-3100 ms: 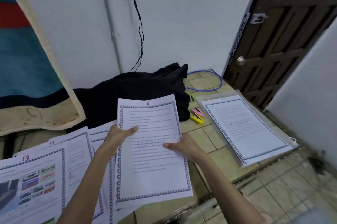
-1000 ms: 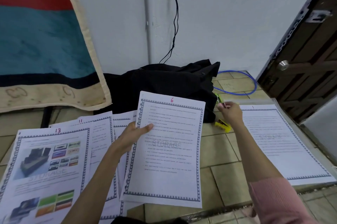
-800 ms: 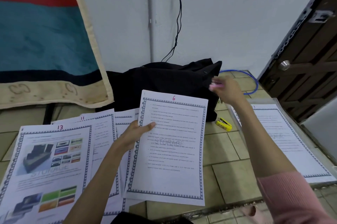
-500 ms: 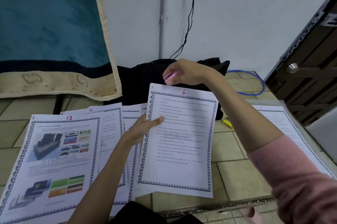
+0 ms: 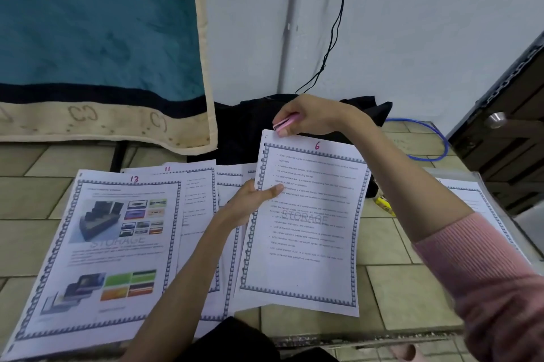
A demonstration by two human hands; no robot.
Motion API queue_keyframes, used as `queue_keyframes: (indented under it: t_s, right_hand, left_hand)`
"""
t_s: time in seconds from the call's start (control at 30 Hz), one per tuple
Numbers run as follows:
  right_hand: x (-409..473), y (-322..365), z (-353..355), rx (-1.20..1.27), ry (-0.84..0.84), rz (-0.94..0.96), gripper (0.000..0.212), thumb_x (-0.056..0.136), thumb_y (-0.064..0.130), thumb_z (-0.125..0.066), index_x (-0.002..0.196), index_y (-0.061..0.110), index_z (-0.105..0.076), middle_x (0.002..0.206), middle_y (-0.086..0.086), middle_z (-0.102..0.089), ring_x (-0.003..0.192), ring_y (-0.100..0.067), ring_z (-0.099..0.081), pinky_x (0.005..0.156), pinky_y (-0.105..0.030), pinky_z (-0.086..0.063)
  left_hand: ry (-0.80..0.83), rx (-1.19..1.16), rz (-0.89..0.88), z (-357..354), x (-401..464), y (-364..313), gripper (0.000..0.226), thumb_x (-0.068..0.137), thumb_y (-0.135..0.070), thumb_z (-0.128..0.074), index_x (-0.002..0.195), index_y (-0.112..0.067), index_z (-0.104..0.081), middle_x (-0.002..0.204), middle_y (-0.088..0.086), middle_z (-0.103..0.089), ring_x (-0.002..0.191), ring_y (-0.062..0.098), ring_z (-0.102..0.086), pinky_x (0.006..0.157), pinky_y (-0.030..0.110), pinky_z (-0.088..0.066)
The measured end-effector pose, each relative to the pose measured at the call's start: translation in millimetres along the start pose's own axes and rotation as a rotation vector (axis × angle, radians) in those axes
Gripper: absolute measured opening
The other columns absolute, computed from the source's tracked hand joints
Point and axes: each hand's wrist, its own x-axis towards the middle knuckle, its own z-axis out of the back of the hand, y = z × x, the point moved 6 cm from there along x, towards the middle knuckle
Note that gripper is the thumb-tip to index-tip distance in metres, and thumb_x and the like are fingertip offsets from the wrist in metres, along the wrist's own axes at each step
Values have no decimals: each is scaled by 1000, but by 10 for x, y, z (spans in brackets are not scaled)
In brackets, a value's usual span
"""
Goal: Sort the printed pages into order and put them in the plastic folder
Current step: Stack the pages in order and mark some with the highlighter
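Left hand [image 5: 250, 202] pinches the white bordered sheet numbered 6 [image 5: 306, 226], raised off the tiled floor [image 5: 406, 297]. Right hand [image 5: 309, 117] fingers pinch a small pink clip [image 5: 285, 123] at its top-left corner. Clipping step, I judge; next: seat the clip squarely. Clear plastic folder [image 5: 482, 185] lies right.

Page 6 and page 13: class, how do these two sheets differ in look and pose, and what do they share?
Page 6 carries only lines of text; page 13 also shows colour pictures. Page 6 is held by the left hand, with the right hand at its top corner gripping a pink clip; page 13 lies flat, untouched. Both have a patterned border, a handwritten red number and a STORAGE watermark.
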Motion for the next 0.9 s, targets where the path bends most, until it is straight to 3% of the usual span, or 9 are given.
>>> queue_keyframes:
  t_s: [0.1, 0.17, 0.23, 0.3, 0.47, 0.57, 0.67, 0.73, 0.9]
  right_hand:
    - [5, -12, -50, -7, 41, -22, 31, 86, 35, -66, 113, 20, -65, 113, 6, -64, 104, -11, -59, 91, -25, -49]
    - [8, -5, -65, 0, 31, -20, 32, 86, 36, -65, 113, 19, -64, 110, 6, -64, 100, -11, -59, 75, -15, -51]
    - [13, 13, -73, 1, 15, -7, 31, 88, 35, -64, 113, 17, -65, 100, 8, -63, 91, -9, -58, 52, -6, -43]
    - [21, 26, -79, 6, 12, -6, 28, 88, 33, -63, 111, 15, -65, 87, 12, -59, 78, -3, -54, 42, -3, -37]
    - [31, 4, -72, 4, 30, -22, 27, 88, 35, -63, 108, 18, -66, 83, 14, -58, 77, -4, -54, 39, -3, -36]
    - [38, -14, -73, 17, 27, -34, 23, 87, 36, -64, 103, 20, -66, 80, 14, -58, 72, -3, -54, 44, -13, -43]
    - [37, -15, -83, 35, 15, -31, 18, 87, 36, -64, 99, 23, -65, 79, 14, -59, 71, -4, -55, 50, -21, -46]
    - [23, -1, -81, 60, 4, -21, 18, 88, 35, -63, 101, 22, -65, 79, 16, -58, 70, -2, -54, 47, -18, -44]
    - [17, 17, -71, 59, 4, -11, 22, 89, 33, -62, 106, 19, -66, 78, 18, -55, 70, 1, -52, 37, -2, -34]
  left_hand:
    - [9, 10, -5, 0, 11, -27, 17, 94, -14, -53, 108, -22, -58, 106, -11, -64, 86, -10, -61, 67, 6, -50]
    - [13, 35, -16, -4, 24, -41, 19, 94, -15, -54, 111, -22, -58, 114, -8, -63, 94, -7, -61, 76, 9, -51]
    - [16, 55, -27, -14, 40, -47, 22, 93, -17, -55, 113, -22, -59, 120, -4, -63, 106, 3, -61, 94, 22, -48]
    - [11, 63, -31, -10, 58, -35, 24, 92, -19, -57, 115, -21, -60, 122, -2, -63, 114, 10, -59, 101, 31, -44]
    - [-18, 53, -32, -3, 76, -11, 18, 92, -18, -57, 109, -23, -60, 119, -3, -64, 107, 6, -60, 95, 24, -46]
    - [-38, 42, -35, 11, 83, -16, 24, 92, -18, -57, 116, -17, -58, 122, -1, -62, 114, 12, -57, 101, 30, -43]
    - [-39, 29, -34, 4, 69, -32, 18, 92, -16, -56, 110, -20, -58, 114, -6, -64, 108, 9, -60, 89, 21, -48]
    - [-41, 33, -37, 0, 56, -51, 17, 93, -16, -55, 109, -20, -59, 114, -6, -64, 104, 6, -60, 85, 17, -49]
    - [-39, 52, -36, -8, 64, -47, 26, 92, -17, -56, 118, -16, -57, 120, -2, -63, 112, 11, -59, 92, 23, -48]
